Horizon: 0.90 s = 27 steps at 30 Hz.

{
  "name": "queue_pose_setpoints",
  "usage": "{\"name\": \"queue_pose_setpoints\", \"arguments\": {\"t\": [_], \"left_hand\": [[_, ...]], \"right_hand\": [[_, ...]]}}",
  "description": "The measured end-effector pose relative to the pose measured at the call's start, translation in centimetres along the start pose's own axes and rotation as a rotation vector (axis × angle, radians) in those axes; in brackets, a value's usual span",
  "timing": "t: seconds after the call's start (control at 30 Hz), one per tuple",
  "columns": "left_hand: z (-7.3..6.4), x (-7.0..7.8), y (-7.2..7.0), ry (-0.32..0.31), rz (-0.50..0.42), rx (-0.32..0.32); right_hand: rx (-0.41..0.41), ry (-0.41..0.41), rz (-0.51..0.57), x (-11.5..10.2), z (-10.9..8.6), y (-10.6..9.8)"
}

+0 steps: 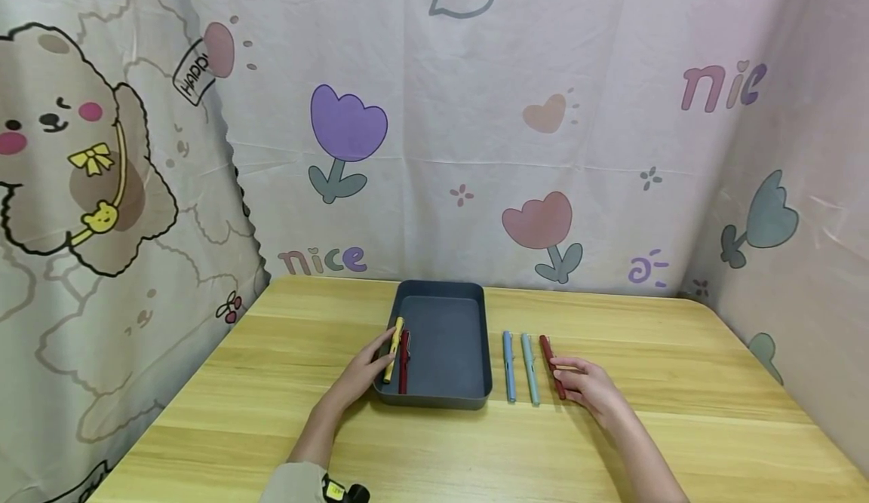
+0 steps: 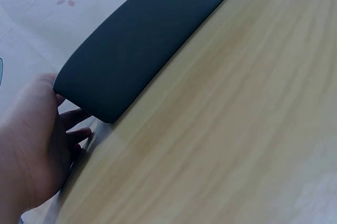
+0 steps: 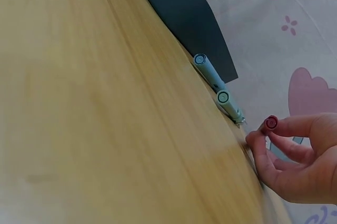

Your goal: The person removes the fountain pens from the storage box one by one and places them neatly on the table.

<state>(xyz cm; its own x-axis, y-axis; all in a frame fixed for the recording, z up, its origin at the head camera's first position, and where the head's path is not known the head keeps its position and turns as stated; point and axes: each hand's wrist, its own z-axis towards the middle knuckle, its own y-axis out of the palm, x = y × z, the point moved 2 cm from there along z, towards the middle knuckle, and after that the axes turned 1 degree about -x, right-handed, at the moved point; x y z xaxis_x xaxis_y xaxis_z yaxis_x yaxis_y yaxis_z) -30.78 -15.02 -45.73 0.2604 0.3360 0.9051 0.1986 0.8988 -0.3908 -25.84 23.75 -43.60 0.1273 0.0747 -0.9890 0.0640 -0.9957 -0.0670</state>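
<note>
At the left wall of a dark grey tray, my left hand holds the side, its fingertips over the rim next to a yellow pen. Outside that wall, several fingers show in the left wrist view. A dark red pen with a clip lies in the tray beside the yellow one. To the right of the tray, my right hand pinches another dark red pen between thumb and fingers. The round end of this pen faces the right wrist camera.
Between the tray and my right hand, a blue pen and a light green pen lie side by side on the wooden table. A printed cloth hangs behind the table and along both sides.
</note>
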Motion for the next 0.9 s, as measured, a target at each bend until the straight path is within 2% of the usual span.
{"name": "queue_pose_setpoints", "arguments": {"t": [0.47, 0.57, 0.9], "left_hand": [[0.02, -0.04, 0.03, -0.011, 0.012, 0.003], [0.0, 0.01, 0.03, -0.013, 0.008, 0.001], [-0.02, -0.28, 0.05, 0.011, -0.002, 0.001]], "right_hand": [[0.032, -0.01, -0.05, 0.12, 0.19, -0.04], [0.033, -0.021, -0.09, 0.17, 0.19, -0.01], [0.116, -0.041, -0.248, -0.15, 0.13, 0.14]]}}
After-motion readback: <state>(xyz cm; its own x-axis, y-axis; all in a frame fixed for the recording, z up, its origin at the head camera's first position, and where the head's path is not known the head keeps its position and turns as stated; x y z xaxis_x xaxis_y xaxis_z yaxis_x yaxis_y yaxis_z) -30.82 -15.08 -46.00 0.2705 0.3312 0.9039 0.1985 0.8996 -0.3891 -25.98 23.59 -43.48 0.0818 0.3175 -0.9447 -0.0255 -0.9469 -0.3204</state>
